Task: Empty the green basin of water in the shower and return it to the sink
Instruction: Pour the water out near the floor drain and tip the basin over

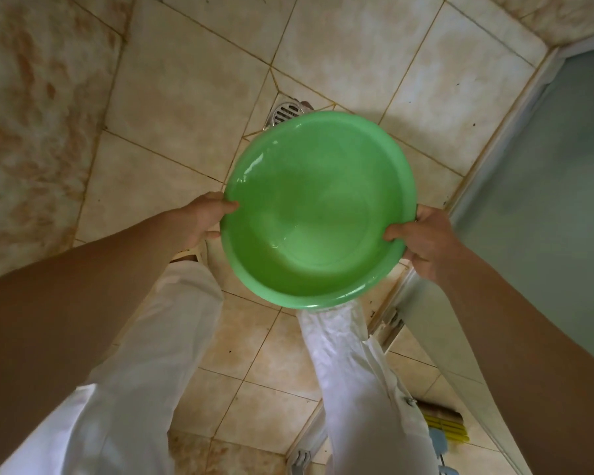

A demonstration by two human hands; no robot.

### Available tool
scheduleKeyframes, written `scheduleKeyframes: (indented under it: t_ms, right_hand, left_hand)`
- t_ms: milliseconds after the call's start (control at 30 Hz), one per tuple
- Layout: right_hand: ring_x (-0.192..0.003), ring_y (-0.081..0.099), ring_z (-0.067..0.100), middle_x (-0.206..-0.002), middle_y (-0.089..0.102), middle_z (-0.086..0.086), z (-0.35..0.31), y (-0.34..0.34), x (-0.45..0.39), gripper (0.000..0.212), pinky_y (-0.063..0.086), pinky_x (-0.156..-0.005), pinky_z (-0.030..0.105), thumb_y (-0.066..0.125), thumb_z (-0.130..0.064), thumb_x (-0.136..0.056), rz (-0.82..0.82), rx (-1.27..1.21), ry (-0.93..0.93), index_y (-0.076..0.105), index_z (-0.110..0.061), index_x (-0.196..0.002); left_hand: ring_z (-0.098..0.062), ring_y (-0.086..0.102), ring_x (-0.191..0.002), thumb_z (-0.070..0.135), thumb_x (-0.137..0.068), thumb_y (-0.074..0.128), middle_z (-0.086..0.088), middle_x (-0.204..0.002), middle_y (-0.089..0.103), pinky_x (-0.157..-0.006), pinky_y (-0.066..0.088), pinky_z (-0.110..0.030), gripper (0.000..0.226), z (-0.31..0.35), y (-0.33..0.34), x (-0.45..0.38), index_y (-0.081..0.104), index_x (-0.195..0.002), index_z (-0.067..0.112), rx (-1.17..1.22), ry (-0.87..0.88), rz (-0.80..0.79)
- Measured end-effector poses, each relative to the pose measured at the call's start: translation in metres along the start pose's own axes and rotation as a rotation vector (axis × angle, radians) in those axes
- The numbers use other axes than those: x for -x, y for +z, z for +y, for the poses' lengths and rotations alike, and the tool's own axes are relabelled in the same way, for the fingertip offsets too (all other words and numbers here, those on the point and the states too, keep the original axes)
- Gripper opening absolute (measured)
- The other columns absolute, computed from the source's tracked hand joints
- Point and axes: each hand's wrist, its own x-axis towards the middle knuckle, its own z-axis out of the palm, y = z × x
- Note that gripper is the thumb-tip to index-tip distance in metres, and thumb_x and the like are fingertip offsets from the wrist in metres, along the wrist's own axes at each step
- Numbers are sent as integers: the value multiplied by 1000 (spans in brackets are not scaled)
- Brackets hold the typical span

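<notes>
Both hands hold the green basin out over the tiled shower floor. The left hand is clamped on the basin's left rim, thumb over the edge, and the right hand is clamped on the right rim the same way. A shallow pool of clear water lies inside the basin. The round metal drain sits in the floor just beyond the basin's far rim, partly hidden by it. Below the basin are the person's white trouser legs. Right of the basin stands a frosted glass door.
</notes>
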Motion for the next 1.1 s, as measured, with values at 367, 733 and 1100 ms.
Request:
scheduleKeyframes:
  t_ms: [367,733,1100]
  right_hand:
    - [-88,74,33,-100,76,14,13,-4,7,48,62,-72,44,63,25,-67,-11,-203,24,69,-1,-107]
    - [-85,74,33,-92,77,13,20,5,16,40,61,-69,49,62,24,-71,101,-415,94,67,-8,-95]
    - [-81,71,31,-93,72,12,7,-10,32,37,62,-68,47,64,21,-72,243,-338,103,63,-13,-87]
  left_hand:
    - [-22,59,-112,26,-93,63,-3,-134,61,-88,54,-39,35,-50,39,26,53,-125,16,388,-12,72]
    - [-23,72,-86,38,-98,52,-11,-112,68,-61,62,-35,42,-41,69,59,52,-131,12,468,97,216]
    - [-30,72,-92,20,-98,56,-18,-117,66,-73,63,-39,48,-23,90,83,42,-143,11,518,-17,108]
